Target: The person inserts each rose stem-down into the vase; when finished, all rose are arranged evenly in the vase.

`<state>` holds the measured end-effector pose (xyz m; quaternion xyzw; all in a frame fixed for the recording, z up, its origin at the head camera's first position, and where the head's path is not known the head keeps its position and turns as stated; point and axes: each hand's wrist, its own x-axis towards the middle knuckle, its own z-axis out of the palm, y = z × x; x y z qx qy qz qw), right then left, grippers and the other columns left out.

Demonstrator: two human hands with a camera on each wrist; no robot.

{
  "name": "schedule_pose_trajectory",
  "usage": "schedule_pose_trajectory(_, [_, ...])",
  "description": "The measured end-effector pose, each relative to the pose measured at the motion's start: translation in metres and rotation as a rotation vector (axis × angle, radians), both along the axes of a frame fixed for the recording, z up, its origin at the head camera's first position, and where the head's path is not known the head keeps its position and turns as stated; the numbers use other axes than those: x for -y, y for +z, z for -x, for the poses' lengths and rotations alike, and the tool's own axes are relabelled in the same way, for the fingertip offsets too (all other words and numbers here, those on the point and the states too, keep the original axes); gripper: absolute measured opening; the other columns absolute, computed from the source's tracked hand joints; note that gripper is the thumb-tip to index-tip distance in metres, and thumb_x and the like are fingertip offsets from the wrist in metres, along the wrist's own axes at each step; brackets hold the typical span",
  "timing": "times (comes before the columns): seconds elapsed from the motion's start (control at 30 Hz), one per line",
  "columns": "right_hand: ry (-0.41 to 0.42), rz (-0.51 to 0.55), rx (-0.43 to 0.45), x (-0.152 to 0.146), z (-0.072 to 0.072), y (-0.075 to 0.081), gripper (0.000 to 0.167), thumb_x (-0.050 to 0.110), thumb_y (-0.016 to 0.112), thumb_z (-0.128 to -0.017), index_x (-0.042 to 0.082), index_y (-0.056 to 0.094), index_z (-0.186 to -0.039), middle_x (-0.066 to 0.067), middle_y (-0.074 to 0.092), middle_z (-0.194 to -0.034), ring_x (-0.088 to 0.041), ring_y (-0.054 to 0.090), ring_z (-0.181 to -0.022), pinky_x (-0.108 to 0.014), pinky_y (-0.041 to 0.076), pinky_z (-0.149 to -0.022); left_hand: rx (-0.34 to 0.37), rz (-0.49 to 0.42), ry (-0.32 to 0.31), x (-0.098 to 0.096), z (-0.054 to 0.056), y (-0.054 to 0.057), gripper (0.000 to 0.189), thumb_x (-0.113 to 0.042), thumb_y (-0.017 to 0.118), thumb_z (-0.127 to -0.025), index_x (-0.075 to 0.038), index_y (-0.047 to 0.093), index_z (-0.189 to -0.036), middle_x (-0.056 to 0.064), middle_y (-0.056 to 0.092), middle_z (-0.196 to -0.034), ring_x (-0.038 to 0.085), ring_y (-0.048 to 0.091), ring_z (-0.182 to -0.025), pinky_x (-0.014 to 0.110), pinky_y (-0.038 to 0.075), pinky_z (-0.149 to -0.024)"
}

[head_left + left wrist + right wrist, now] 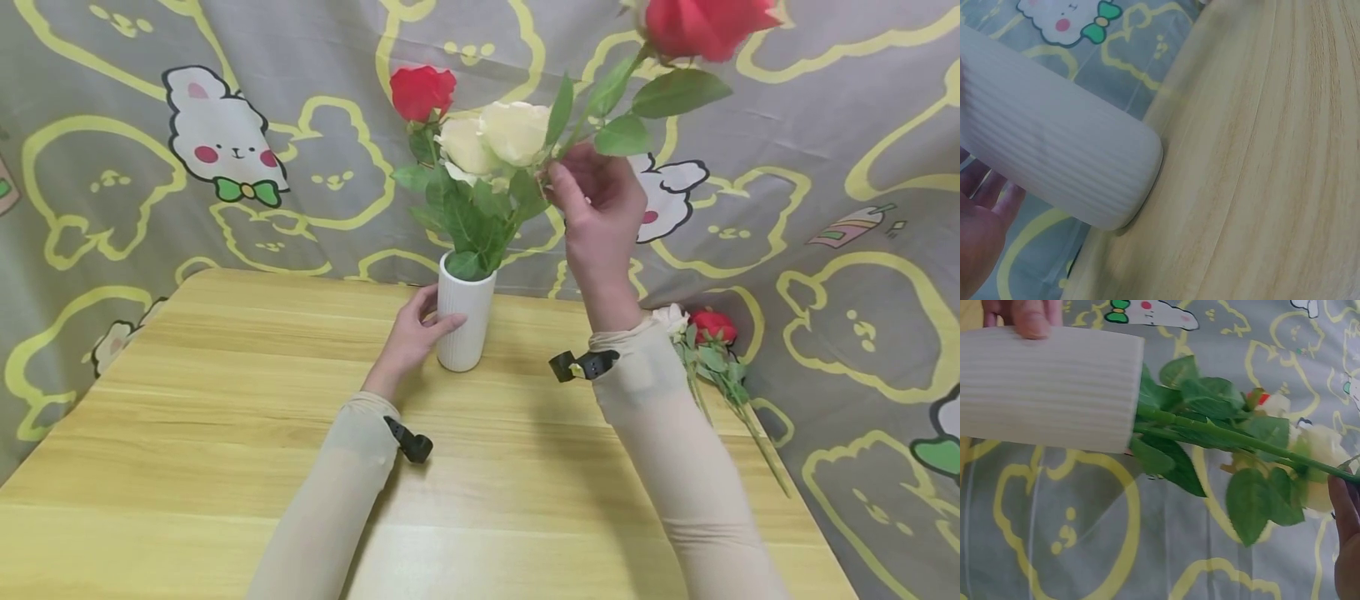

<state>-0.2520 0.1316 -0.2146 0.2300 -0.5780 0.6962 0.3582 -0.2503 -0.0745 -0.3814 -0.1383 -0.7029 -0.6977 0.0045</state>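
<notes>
A white ribbed vase (465, 325) stands upright near the table's back edge. My left hand (408, 340) holds its left side, the thumb lying across the front; the left wrist view shows the vase's base (1129, 181) on the wood. Above and right of the vase, my right hand (606, 218) pinches the stem of a red rose (705, 27). That green stem (1229, 434) slants down into the vase mouth in the right wrist view. Cream roses (516, 133) and another red rose (422, 92) stand in the vase among green leaves (468, 212).
On the right side of the wooden table (247, 400) lie a white rose (670, 319) and a red rose (712, 327) with long stems. A grey patterned curtain (337, 50) hangs right behind the table and along its sides.
</notes>
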Motion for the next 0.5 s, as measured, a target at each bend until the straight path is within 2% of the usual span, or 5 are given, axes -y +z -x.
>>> schedule_pose_trajectory(0.13, [-0.02,-0.06,0.009,0.003,0.001,-0.01,0.012,-0.005,0.068,-0.088,-0.005,0.065,-0.099,-0.015,0.068,-0.088,-0.022,0.067,-0.076,-0.032,0.061,-0.07,0.004,0.001,-0.002,0.0,0.0,0.0,0.065,-0.01,0.072,-0.091,0.002,0.039,-0.145,0.019,0.044,-0.144,0.029,0.042,-0.133,0.035,0.038,-0.11])
schedule_pose_trajectory(0.33, [0.023,-0.136,0.03,0.01,0.0,-0.019,0.016,-0.006,0.067,-0.089,-0.011,0.062,-0.103,-0.02,0.068,-0.094,-0.025,0.068,-0.082,-0.038,0.061,-0.074,0.003,0.001,-0.001,0.0,0.0,-0.001,0.065,-0.01,0.072,-0.091,0.001,0.039,-0.145,0.019,0.044,-0.144,0.029,0.041,-0.134,0.035,0.038,-0.11])
schedule_pose_trajectory(0.5, [0.03,-0.223,0.155,0.011,-0.003,-0.025,0.017,-0.002,0.07,-0.089,-0.007,0.064,-0.104,-0.017,0.068,-0.096,-0.023,0.069,-0.088,-0.036,0.06,-0.077,0.008,0.007,0.0,0.0,0.0,0.0,0.065,-0.01,0.073,-0.091,0.001,0.039,-0.145,0.019,0.044,-0.144,0.029,0.042,-0.133,0.035,0.038,-0.11])
